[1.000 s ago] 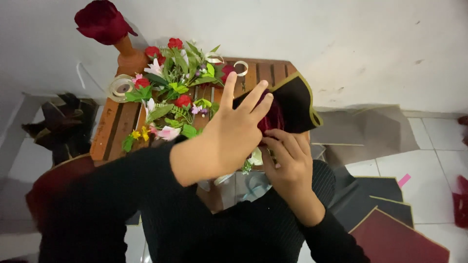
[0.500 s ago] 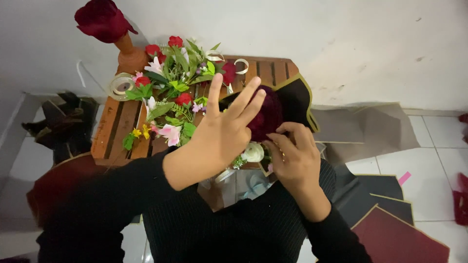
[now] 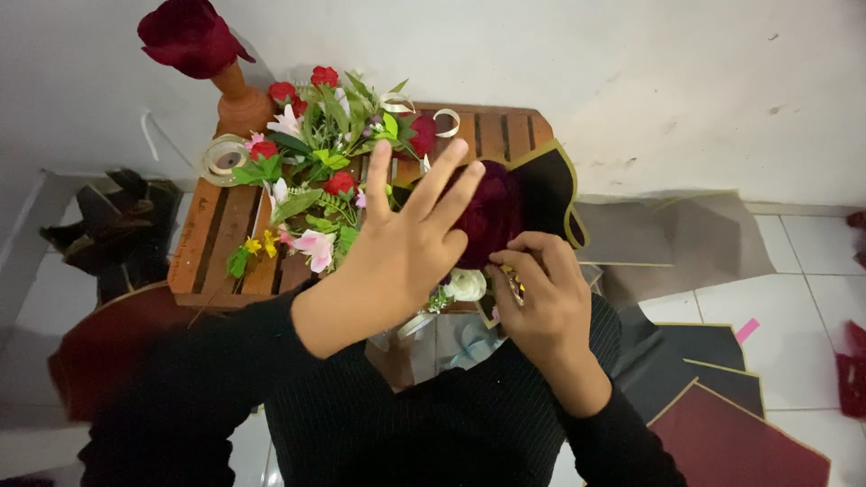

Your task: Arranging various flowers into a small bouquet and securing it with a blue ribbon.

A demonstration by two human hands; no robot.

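My left hand (image 3: pixel 408 242) is raised flat with its fingers spread, over a dark red velvet rose (image 3: pixel 492 209) wrapped in black paper with a gold edge (image 3: pixel 552 185). My right hand (image 3: pixel 539 298) is closed on the lower edge of that wrapped rose, pinching it near a small white flower (image 3: pixel 467 285). Both hands hover over the front edge of a small wooden slatted table (image 3: pixel 230 239). A heap of artificial flowers (image 3: pixel 316 171), red, pink, white and yellow with green leaves, lies on the table to the left of my left hand.
A terracotta vase (image 3: pixel 242 101) with a big dark red rose (image 3: pixel 189 34) stands at the table's back left, beside a roll of clear tape (image 3: pixel 221 159). Black and maroon wrapping sheets (image 3: pixel 731 424) lie on the tiled floor at right. Dark wrapped pieces (image 3: pixel 117 230) sit left.
My left hand has lifted and drawn back toward the left, its fingers spreading wider, so more of the dark red rose shows. My right hand keeps its grip at the wrap's base.
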